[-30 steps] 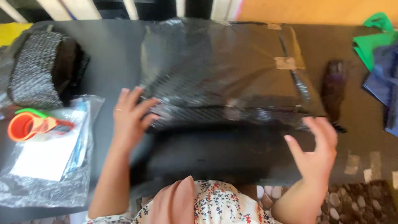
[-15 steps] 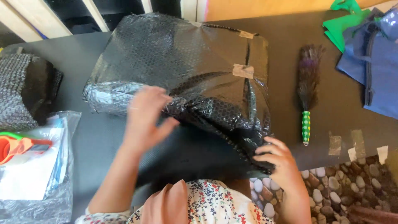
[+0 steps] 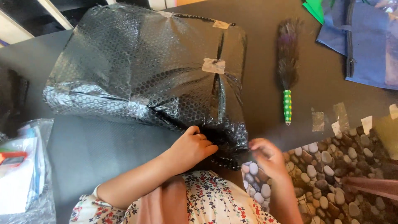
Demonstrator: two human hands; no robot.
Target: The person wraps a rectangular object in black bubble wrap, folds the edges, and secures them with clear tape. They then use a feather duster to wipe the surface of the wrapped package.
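The black bubble-wrapped parcel (image 3: 153,70) lies on the dark table (image 3: 95,149), its near corner at the table edge. The left hand (image 3: 192,146) grips that corner; the right hand (image 3: 265,155) pinches wrap just beside it.

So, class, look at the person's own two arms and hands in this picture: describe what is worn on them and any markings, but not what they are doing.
Both arms are bare from the hands up. The left hand and right hand wear no gloves, and no ring or watch shows. At the left upper arm a short white sleeve with a small red and dark floral print begins, part of the same patterned garment across the chest. The right arm's sleeve is out of view.
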